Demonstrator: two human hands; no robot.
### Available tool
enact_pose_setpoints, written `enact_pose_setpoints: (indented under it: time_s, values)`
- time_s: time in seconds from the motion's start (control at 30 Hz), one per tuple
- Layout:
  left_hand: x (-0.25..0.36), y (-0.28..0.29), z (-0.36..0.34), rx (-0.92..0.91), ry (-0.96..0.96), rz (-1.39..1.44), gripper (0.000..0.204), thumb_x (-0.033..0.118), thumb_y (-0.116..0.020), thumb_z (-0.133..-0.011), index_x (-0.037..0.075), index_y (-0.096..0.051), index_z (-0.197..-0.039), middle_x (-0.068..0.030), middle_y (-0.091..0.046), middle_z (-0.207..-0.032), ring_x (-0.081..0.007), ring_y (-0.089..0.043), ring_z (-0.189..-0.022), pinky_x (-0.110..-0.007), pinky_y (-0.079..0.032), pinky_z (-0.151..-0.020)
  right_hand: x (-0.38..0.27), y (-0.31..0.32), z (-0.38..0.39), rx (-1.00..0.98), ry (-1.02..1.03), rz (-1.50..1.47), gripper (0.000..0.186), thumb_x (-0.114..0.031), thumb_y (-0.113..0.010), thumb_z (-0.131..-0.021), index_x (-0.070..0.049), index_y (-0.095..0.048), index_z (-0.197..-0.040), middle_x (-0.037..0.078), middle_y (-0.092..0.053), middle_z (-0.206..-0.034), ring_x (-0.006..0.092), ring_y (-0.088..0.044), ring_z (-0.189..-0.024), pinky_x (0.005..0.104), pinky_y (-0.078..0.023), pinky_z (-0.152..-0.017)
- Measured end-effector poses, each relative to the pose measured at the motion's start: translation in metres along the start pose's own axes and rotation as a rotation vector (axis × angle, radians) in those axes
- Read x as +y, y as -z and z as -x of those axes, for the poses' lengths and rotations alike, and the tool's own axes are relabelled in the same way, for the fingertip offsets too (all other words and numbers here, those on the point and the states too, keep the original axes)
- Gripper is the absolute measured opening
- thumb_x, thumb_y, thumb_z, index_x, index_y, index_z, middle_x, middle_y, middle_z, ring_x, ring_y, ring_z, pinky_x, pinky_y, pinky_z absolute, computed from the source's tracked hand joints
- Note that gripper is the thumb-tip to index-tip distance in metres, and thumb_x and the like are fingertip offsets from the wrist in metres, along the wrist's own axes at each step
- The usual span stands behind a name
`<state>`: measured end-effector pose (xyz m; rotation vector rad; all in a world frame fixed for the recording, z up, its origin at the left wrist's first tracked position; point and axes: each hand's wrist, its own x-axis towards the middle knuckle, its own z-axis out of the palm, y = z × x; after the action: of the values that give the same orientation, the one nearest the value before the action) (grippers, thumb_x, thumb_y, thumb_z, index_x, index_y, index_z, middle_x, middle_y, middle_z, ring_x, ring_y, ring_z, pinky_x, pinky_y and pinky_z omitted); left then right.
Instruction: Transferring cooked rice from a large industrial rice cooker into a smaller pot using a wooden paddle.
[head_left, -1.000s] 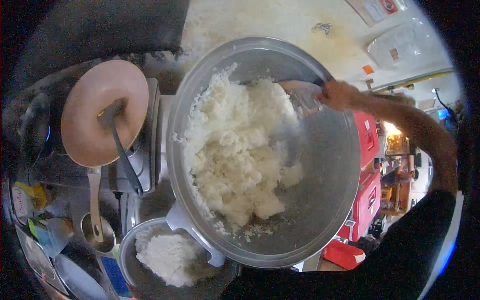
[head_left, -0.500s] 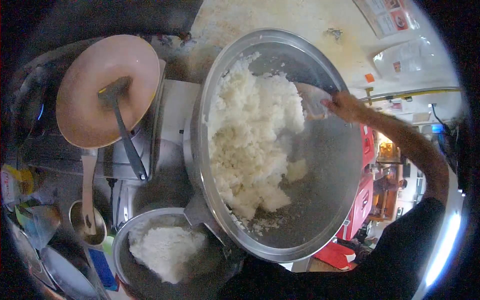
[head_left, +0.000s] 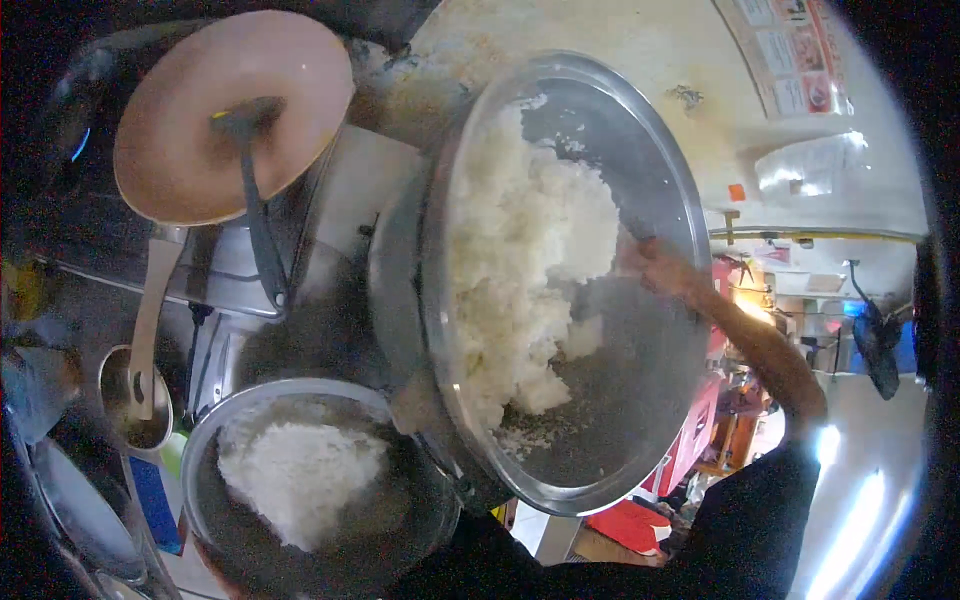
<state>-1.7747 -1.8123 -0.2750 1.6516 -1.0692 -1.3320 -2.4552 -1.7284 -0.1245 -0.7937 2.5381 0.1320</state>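
A large metal bowl is tipped steeply on its side, with a big mass of cooked white rice heaped against its left wall. My right hand reaches inside from the right, against the edge of the rice, fingers closed on a pale scoop that is mostly hidden. My left hand shows only as a small patch at the bowl's lower left rim and seems to grip it. Below the bowl stands a smaller metal pot holding a mound of rice.
A round pink lid with a dark handle lies at upper left on a metal cooker. A pale ladle rests in a small metal cup. Behind is a stained wall with papers. Red items sit lower right.
The bowl has tipped more steeply and shifted right. The rice has slid toward its left wall, and my right hand has moved lower and deeper inside.
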Motion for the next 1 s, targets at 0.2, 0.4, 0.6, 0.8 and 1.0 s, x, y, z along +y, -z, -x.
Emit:
enact_pose_setpoints:
  time_s: [0.2,0.4,0.6,0.8,1.0]
  values:
    - [-0.013,0.004,0.007,-0.079,-0.065,0.038,0.053,0.031,-0.033,-0.091,0.004,-0.028,-0.136,-0.0187,-0.037,-0.134,-0.0329,-0.038,-0.121,-0.045,-0.028,-0.103,-0.002,-0.022,0.011,-0.069,0.090,-0.028,0.065,-0.055,-0.041,-0.087,0.005,-0.061,-0.073,0.013,-0.053,-0.053,0.0233,-0.052,-0.052,0.0411,-0.044,-0.056]
    - [-0.021,0.010,-0.012,-0.039,-0.201,-0.130,0.056,0.029,-0.038,-0.090,0.003,-0.025,-0.137,-0.0185,-0.039,-0.131,-0.0280,-0.041,-0.117,-0.042,-0.031,-0.100,0.005,-0.020,0.031,-0.076,0.320,0.084,0.056,-0.045,-0.038,-0.090,0.005,-0.059,-0.078,0.023,-0.059,-0.069,0.0329,-0.056,-0.059,0.0448,-0.045,-0.062]
    - [-0.005,-0.003,0.008,-0.192,-0.371,0.172,0.066,0.047,-0.031,-0.091,-0.001,-0.027,-0.136,-0.0162,-0.029,-0.140,-0.0290,-0.029,-0.127,-0.041,-0.023,-0.104,-0.003,-0.029,0.057,0.232,1.278,0.337,0.033,-0.034,-0.051,-0.088,-0.002,-0.056,-0.098,0.005,-0.054,-0.066,0.0214,-0.052,-0.058,0.0369,-0.043,-0.056]
    - [0.002,-0.007,0.011,-0.153,-0.331,-0.028,0.079,0.060,-0.032,-0.087,-0.003,-0.029,-0.134,-0.0192,-0.032,-0.136,-0.0296,-0.037,-0.121,-0.041,-0.028,-0.101,-0.003,-0.020,0.130,-0.381,0.500,-0.151,0.027,-0.028,-0.048,-0.089,-0.006,-0.054,-0.103,0.002,-0.054,-0.064,0.0116,-0.052,-0.050,0.0239,-0.043,-0.044]
    - [0.009,-0.012,0.011,-0.142,-0.299,0.157,0.076,0.058,-0.031,-0.087,-0.003,-0.031,-0.133,-0.0179,-0.036,-0.133,-0.0282,-0.040,-0.118,-0.041,-0.030,-0.100,-0.013,0.015,0.204,-0.279,0.127,-0.820,0.023,-0.019,-0.043,-0.090,-0.002,-0.057,-0.095,0.003,-0.053,-0.065,0.0093,-0.035,-0.037,0.0223,-0.028,-0.033]
